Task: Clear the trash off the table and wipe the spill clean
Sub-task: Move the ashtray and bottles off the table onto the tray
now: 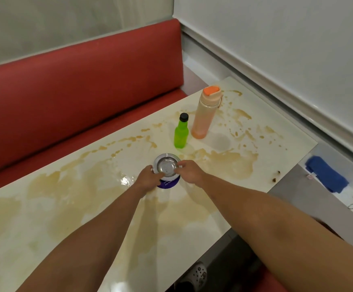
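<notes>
Now both hands hold the can (167, 173) mid-desk: left hand (149, 179), right hand (189, 172) pinching its rim | brown spill (230, 163) around it | green bottle (181, 131), orange bottle (205, 113) beyond | blue cloth (327, 175) off right edge.

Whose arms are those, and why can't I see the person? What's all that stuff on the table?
The camera sits on the person's head, looking down, so you only see their arms. The left hand and right hand both grip a purple can with a shiny metal top. It stands on a pale table covered in a brown spill. Behind it stand a green bottle and an orange water bottle. A blue cloth lies on a ledge to the right.
</notes>
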